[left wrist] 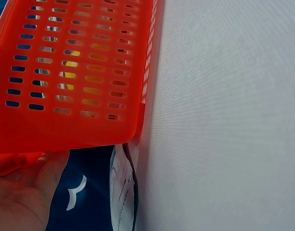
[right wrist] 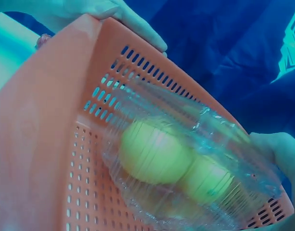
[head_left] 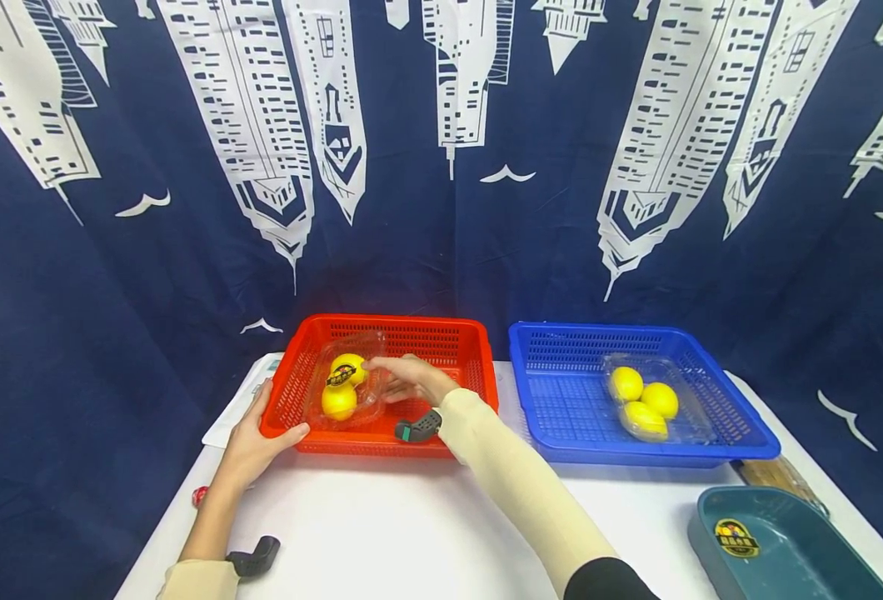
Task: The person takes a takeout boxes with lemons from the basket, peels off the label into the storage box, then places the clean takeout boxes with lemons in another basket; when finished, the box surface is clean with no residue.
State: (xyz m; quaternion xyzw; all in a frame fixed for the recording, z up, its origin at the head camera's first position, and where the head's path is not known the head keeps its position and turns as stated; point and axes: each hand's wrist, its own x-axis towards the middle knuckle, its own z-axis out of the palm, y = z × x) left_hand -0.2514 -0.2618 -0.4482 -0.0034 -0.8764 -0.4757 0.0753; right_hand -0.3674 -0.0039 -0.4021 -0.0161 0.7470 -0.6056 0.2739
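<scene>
Apparently, we are at the step of settling or taking up the clear fruit pack; it lies inside the red basket, toward the 9 o'clock side, with yellow fruits showing through it; the left hand grips this basket's corner at 8 o'clock; the right hand is at the pack's 3 o'clock edge, but its fingers are blurred, so we cannot tell whether they hold the pack or only touch it; a second pack lies in the blue basket, at 3 o'clock from the red one; next, we think, the left must keep the basket steady, while the right handles the thin pack gently.
</scene>
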